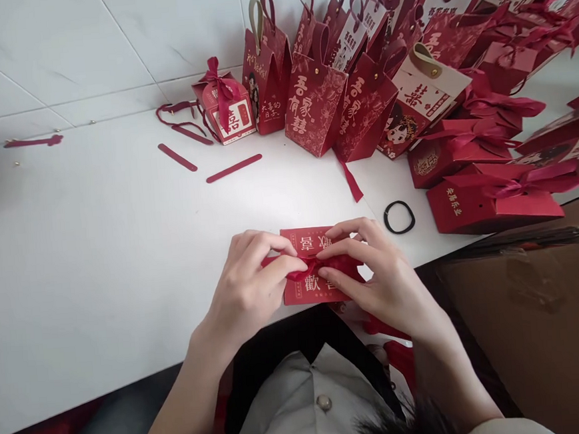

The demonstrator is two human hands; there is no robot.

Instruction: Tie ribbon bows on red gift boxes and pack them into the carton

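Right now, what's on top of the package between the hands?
A ribbon crosses the package, with the left hand and right hand at its middle. They cover part of it, so whether it's knotted can't be told; the right hand also hides some print.

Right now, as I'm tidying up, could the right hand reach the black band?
Probably yes: the black band lies near the right hand, and nothing seems to stand between, though that hand is at the ribbon.
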